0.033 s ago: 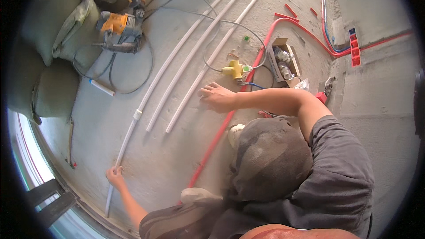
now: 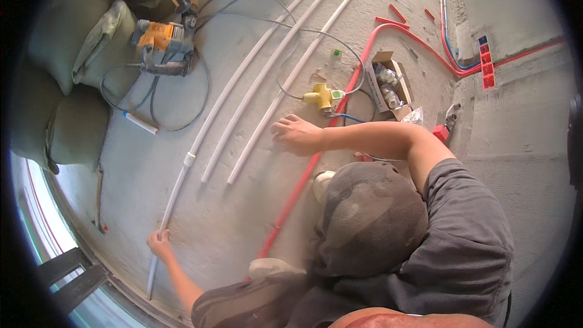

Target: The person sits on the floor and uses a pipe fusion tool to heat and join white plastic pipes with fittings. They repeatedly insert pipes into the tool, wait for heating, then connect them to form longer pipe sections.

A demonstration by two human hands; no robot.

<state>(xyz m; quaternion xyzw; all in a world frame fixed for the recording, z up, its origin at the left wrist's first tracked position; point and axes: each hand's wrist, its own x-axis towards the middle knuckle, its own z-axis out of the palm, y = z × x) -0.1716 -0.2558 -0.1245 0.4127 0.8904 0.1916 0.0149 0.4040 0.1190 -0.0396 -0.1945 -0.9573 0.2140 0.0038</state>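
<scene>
At the lower left, my left hand (image 2: 160, 245) has its fingers closed round a white plastic pipe (image 2: 175, 203) lying along the floor. A white coupling (image 2: 189, 159) joins this pipe to a longer one running away from me. Two more white pipes, a middle pipe (image 2: 242, 124) and a right pipe (image 2: 267, 118), lie beside it with their near ends free. My right hand (image 2: 296, 135) hovers just right of the right pipe, fingers loosely bent and apart, with nothing visible in it. My dusty knee (image 2: 373, 218) hides part of the floor below it.
A red conduit (image 2: 290, 197) crosses the floor beside my shoes. Near my right forearm are a yellow socket adapter (image 2: 320, 95) with its cable and a cardboard box (image 2: 382, 61) of fittings. An orange power tool (image 2: 161, 36) stands by filled sacks (image 2: 79, 115) at the left.
</scene>
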